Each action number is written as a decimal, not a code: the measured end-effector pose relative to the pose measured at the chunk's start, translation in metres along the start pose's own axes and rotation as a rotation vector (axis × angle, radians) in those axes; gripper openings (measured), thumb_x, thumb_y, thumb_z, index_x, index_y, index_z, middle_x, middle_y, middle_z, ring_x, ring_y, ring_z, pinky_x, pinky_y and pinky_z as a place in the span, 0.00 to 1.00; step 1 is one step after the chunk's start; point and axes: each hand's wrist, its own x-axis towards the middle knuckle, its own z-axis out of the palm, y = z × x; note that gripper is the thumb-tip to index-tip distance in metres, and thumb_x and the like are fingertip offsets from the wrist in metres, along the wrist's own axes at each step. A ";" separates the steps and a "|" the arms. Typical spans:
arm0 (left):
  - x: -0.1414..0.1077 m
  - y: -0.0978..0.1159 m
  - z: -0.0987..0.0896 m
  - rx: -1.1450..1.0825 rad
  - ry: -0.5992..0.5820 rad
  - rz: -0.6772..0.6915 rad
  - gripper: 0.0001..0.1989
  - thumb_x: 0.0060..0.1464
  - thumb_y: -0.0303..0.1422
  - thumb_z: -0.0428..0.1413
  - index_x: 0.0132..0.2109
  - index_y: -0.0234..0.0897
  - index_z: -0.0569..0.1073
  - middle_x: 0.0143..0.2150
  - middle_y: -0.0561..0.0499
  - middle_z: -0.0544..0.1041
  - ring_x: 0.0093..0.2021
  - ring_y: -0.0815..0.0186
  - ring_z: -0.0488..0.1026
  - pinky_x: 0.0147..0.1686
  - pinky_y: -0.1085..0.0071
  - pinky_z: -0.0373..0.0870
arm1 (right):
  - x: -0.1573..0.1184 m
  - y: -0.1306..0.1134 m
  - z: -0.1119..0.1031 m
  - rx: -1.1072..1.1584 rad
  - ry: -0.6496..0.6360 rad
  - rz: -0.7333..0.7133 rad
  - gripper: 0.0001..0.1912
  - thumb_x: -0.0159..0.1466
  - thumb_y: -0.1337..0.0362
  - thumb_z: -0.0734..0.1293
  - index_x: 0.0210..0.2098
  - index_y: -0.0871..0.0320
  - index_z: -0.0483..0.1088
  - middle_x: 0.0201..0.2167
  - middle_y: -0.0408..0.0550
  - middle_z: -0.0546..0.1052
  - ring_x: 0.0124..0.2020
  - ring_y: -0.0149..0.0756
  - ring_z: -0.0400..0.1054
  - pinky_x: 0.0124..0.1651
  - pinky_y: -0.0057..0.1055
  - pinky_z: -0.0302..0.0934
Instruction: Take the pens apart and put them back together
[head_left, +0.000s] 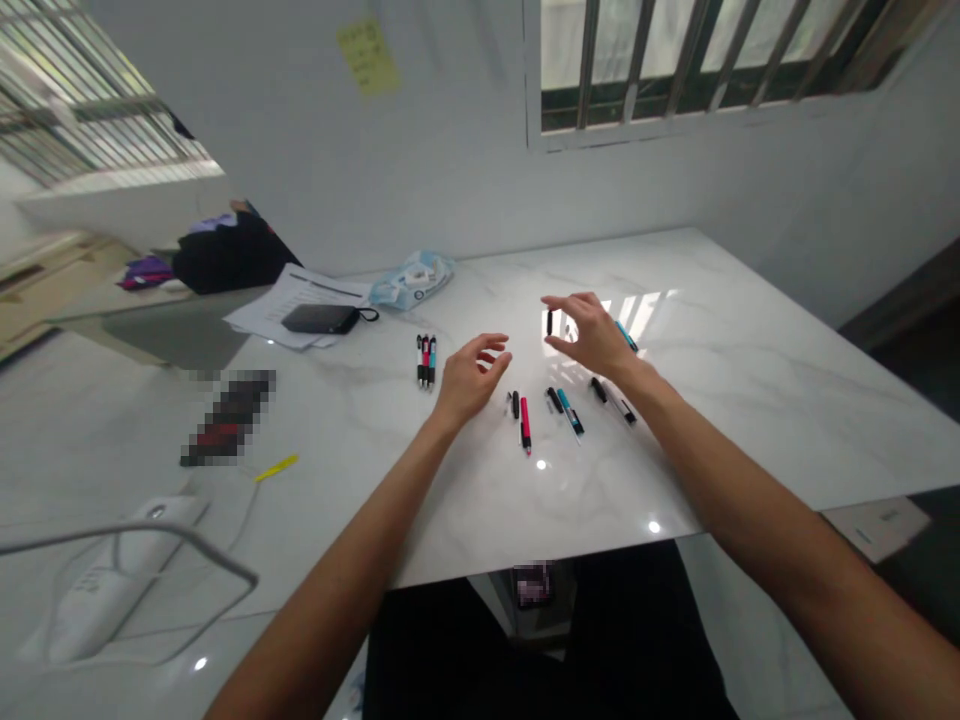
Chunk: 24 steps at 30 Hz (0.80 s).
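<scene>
My right hand [596, 335] is above the table, a short black pen part [549, 322] upright between its thumb and fingertip. Under that hand lies a blue pen piece [625, 336], partly hidden. My left hand [472, 378] hovers nearby with fingers loosely curled and apart, holding nothing. In front of the hands lie pens taken apart: a red barrel [525, 424] beside a black part [515, 404], a blue barrel [570, 410] beside another black part [554, 400], and a white barrel [622, 408] near a black part [598, 390]. Three whole pens [426, 362] lie side by side left of my left hand.
At the back left are papers [300, 290] under a black case [321, 319], and a blue-white soft packet [414, 280]. Farther left lie a blurred dark object [229, 418], a yellow strip [277, 468] and a white power strip [127, 575] with a grey cable. The white table [480, 540] ends before my lap.
</scene>
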 end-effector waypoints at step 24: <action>0.021 -0.032 0.007 -0.254 0.117 -0.121 0.15 0.55 0.41 0.67 0.47 0.41 0.83 0.44 0.48 0.85 0.31 0.67 0.79 0.34 0.70 0.76 | -0.016 0.033 0.039 -0.342 -0.260 0.190 0.23 0.78 0.51 0.64 0.65 0.55 0.78 0.70 0.61 0.76 0.73 0.62 0.68 0.77 0.68 0.54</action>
